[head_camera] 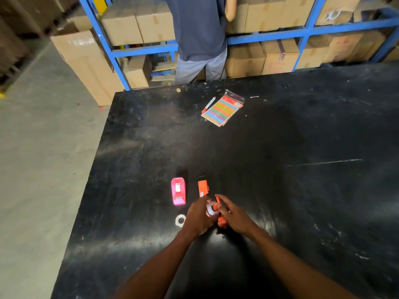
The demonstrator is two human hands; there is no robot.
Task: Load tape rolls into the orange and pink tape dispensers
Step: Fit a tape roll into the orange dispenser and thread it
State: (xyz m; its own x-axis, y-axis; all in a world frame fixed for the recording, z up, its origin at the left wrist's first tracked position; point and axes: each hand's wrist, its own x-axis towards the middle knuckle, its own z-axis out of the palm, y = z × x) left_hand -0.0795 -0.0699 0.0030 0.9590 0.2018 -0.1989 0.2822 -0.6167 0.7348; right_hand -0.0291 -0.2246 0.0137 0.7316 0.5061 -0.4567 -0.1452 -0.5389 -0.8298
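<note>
Both my hands meet over an orange tape dispenser (222,221) near the front middle of the black table (280,169). My left hand (199,216) grips its left side. My right hand (232,214) holds its right side, fingers against a clear tape roll (211,209) sitting in the dispenser. A separate orange piece (203,188) lies just behind my hands. The pink tape dispenser (178,190) stands to the left, apart from my hands. Another clear tape roll (180,220) lies flat on the table beside my left hand.
A pack of coloured strips (222,110) and a red pen (209,104) lie further back on the table. A person (198,35) stands at the far table edge before blue shelving (269,35) stacked with cardboard boxes. The table's left edge drops to a grey floor (43,147).
</note>
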